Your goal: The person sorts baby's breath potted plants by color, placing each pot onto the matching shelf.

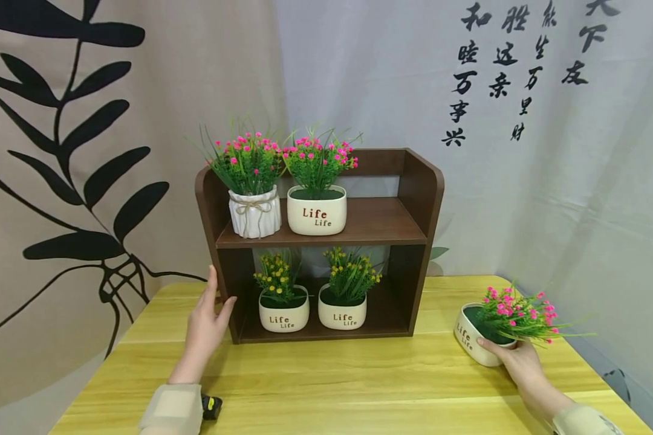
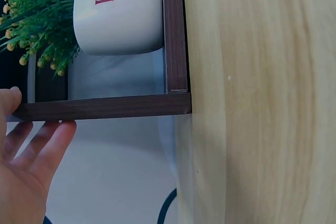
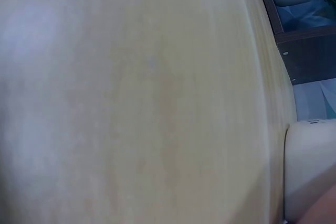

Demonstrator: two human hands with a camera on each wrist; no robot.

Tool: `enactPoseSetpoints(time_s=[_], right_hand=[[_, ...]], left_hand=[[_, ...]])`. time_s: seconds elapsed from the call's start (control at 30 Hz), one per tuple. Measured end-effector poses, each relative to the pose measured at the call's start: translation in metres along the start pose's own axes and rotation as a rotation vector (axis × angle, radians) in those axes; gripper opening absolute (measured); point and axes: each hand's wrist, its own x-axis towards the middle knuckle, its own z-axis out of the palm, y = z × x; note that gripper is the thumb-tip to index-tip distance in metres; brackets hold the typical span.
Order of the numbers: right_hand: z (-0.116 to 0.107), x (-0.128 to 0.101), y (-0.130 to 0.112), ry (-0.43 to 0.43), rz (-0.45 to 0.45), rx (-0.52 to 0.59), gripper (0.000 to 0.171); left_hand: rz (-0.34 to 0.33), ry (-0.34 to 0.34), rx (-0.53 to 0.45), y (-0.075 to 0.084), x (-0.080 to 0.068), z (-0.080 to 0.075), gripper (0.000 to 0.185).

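My left hand lies flat against the outer left wall of the dark brown wooden shelf, fingers straight and pointing up, thumb spread toward the shelf's front edge. Seen from the left wrist, my fingers rest along the outside of the side panel, with the thumb tip showing on its other side. Nothing is gripped; the hand only presses on the wood.

My right hand holds a white ceramic pot of pink flowers far off to the right of the shelf, near the right edge of the yellow wooden table. The pot is tilted away from my palm, its flowers leaning out to the right, and my thumb lies over its rim. Whether its base touches the table I cannot tell. The right wrist view shows only a pale corner of that pot just ahead of my hand, with tabletop filling the rest.

Just past my left fingertips, inside the lower compartment, stand two white "Life" pots with yellow flowers, side by side. The nearer one shows in the left wrist view, close to the side panel. Above my left hand, on the upper shelf, a ribbed white pot tied with twine and another "Life" pot with pink flowers stand next to each other, toward the left end.
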Motion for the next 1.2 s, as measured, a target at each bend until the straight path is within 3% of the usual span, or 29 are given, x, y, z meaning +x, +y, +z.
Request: enactPoseSetpoints(time_s=[0.6, 0.83, 1.07, 1.2], right_hand=[[0.004, 0.006, -0.014, 0.041, -0.053, -0.075, 0.085], [0.0, 0.012, -0.032, 0.03, -0.001, -0.089, 0.093], [0.0, 0.024, -0.053, 0.025, -0.072, -0.068, 0.086], [-0.001, 0.031, -0.065, 0.021, -0.112, -0.077, 0.085]], left_hand=[[0.022, 0.025, 0.011, -0.002, -0.001, -0.003, 0.089], [0.024, 0.023, 0.017, 0.0, 0.0, -0.002, 0.088], [0.061, 0.052, 0.029, -0.002, 0.0, -0.001, 0.088], [0.046, 0.03, 0.018, -0.002, -0.001, -0.001, 0.088]])
